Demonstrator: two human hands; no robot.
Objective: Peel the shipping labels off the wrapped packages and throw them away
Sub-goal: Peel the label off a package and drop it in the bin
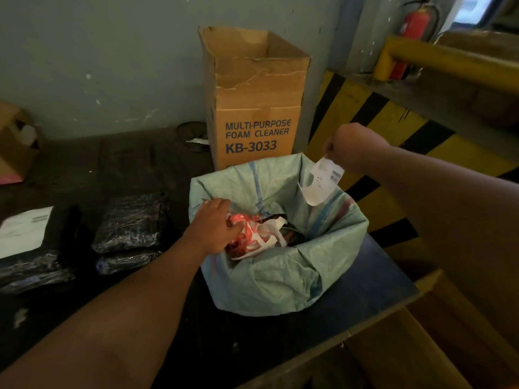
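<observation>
Right hand (352, 147) pinches a peeled white paper shipping label (320, 182) by its top edge; it dangles over the far rim of the pale green woven sack (269, 287) serving as bin. Left hand (214, 227) reaches into the sack mouth, fingers on red plastic strapping scraps (245, 238); whether it grasps them, can't tell. Step looks like disposal. Next: release the label over the opening. Black wrapped packages (130, 221) lie left, one with a white label (24, 228) still on.

Dark table (280, 346): black wrapped packages (130, 220), green sack (280, 276), cardboard box (254, 113).
</observation>
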